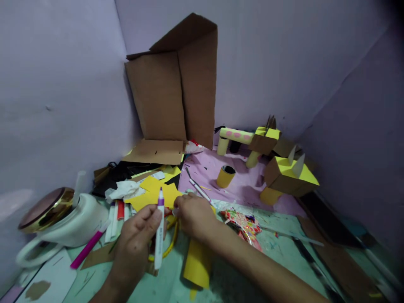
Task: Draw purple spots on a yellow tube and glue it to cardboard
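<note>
My left hand [137,237] grips a white marker [160,242], its bare purple tip pointing up. Just to the right, my right hand [194,214] has its fingers bent together at the edge of cut yellow paper [154,193]; a small pale thing shows at the fingertips, too unclear to name. Between and below the hands lies a yellow looped thing [173,242], partly hidden. Under my right wrist rests a rolled yellow paper piece [198,265].
A folded cardboard sheet [158,97] stands at the back. Cardboard-and-paper figures, one with a box head [292,176], stand back right beside a yellow tube [226,176]. To the left are a white mug [85,223], a magenta marker [90,250] and crumpled tissue [124,190].
</note>
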`<state>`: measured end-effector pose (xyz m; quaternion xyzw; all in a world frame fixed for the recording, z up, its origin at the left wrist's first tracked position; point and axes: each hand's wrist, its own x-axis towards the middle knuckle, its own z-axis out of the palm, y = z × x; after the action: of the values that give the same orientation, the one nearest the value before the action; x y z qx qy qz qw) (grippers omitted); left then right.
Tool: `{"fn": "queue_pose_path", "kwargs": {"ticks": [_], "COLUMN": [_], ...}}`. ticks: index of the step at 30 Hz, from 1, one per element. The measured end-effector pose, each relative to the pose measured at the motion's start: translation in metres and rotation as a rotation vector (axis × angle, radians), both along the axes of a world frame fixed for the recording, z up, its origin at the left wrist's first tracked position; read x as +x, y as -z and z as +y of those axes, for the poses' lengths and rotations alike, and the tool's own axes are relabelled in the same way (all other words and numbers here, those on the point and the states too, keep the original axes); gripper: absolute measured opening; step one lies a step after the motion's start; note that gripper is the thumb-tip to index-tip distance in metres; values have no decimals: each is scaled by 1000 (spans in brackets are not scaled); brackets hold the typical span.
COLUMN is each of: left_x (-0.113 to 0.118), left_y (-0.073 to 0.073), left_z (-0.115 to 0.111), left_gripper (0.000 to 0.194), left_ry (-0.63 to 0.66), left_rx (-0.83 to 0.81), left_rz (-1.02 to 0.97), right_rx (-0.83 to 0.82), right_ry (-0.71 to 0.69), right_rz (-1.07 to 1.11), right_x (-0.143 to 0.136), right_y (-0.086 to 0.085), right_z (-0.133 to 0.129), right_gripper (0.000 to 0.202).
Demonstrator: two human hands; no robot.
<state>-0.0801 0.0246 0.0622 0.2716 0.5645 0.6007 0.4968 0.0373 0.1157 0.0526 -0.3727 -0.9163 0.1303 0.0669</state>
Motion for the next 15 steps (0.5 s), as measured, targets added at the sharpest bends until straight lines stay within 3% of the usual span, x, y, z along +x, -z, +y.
{"fn": "queue_pose_path", "kwargs": {"ticks": [1,2,5,8,11,15], "left_x": [3,6,15,24,30,32], "left_y": [0,1,6,14,21,29], "left_z": [-2,-4,-11,-16,-18,-17], "left_gripper": [31,33,38,44,48,48], "left_ry": [54,118,340,544,666,718], "left_rx": [-18,-29,-7,32,34,62], "left_rz": [20,49,162,265,335,347], "right_rx": [-14,-124,-734,-1198,-1407,-1448], "right_ry": [51,158,312,466,560,569], "right_rz": [64,303,938,1284,1418,1490], "right_x": [9,19,50,71,77,76], "right_y": [-1,-3,-8,-11,-10,-4], "right_z": [0,-1,-7,-23,-39,-50], "right_gripper": [31,34,22,32,39,36]}}
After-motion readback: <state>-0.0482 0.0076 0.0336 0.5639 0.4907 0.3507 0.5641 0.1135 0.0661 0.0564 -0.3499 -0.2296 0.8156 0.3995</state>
